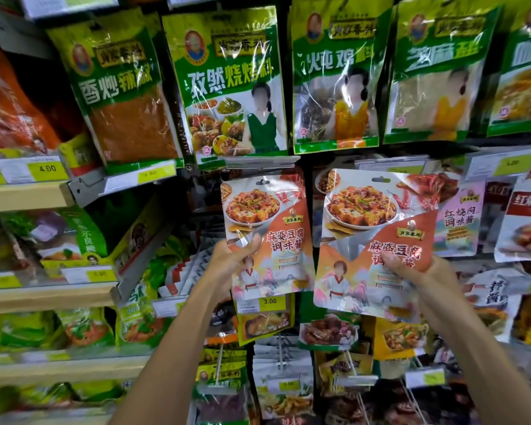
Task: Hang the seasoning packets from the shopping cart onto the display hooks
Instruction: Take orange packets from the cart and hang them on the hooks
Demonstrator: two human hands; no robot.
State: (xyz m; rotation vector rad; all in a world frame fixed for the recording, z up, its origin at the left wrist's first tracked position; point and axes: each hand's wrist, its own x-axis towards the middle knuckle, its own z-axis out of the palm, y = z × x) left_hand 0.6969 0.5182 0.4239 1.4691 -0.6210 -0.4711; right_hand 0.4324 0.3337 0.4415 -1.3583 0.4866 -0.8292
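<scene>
I hold two matching orange seasoning packets with a tofu dish printed on them, raised in front of the display. My left hand (231, 259) grips the left packet (270, 237) by its lower left side. My right hand (417, 271) grips the right packet (377, 240) at its lower right. Each packet has a hang slot at its top edge. The left packet's top sits just under a price rail (261, 162); whether its slot is on a hook I cannot tell. The shopping cart is out of view.
Green seasoning packets (230, 87) hang in a row above. Pink and red sauce packets (460, 219) hang to the right. More packets on hooks (284, 378) fill the rows below. Wooden shelves (25, 194) with bagged goods stand at the left.
</scene>
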